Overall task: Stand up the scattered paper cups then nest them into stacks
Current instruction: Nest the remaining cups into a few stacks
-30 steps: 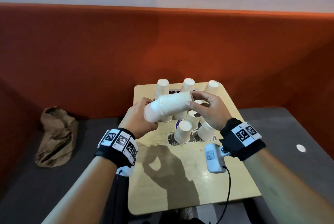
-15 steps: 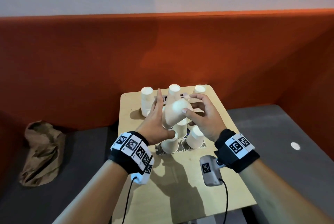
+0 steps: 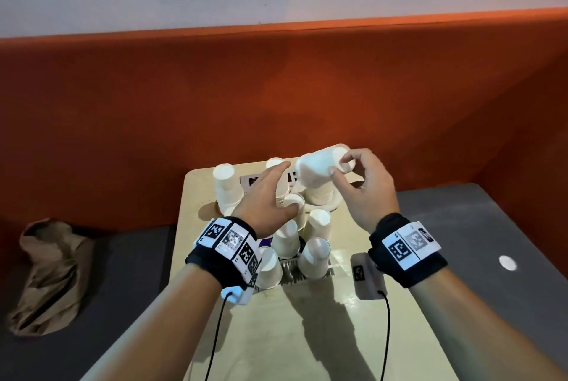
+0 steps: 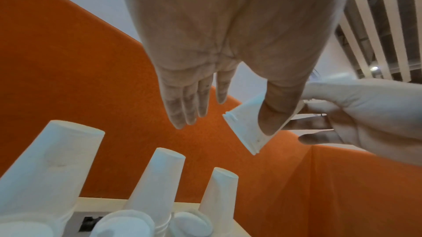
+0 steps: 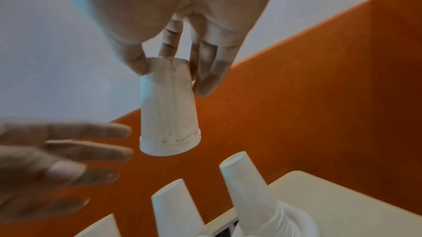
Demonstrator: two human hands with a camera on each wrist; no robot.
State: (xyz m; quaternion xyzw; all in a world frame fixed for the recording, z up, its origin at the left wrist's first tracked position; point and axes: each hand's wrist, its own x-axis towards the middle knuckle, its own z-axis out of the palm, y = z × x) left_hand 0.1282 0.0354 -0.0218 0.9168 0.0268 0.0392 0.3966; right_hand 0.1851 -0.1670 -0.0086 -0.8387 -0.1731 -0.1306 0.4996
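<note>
My right hand (image 3: 338,165) pinches the base end of a white paper cup (image 3: 319,162), mouth tilted down. It hangs just above the far-right stack of upside-down cups (image 3: 319,196). In the right wrist view the held cup (image 5: 169,111) hangs above the far-right stack (image 5: 246,186). My left hand (image 3: 285,190) is open with straight fingers, left of the held cup and over the middle cups. More upturned cups stand at the far left (image 3: 226,184) and in a near cluster (image 3: 287,239). In the left wrist view the left thumb (image 4: 278,114) crosses in front of the held cup (image 4: 246,132).
The small wooden table (image 3: 307,334) is bare at its near half. A crumpled brown paper bag (image 3: 49,273) lies on the grey bench at left. The orange backrest (image 3: 276,89) rises right behind the table. Grey bench seat (image 3: 461,227) lies to the right.
A second ago both hands held the cup sideways. The left hand has let go and opened. The right hand has carried the cup to the far right, over the stack.
</note>
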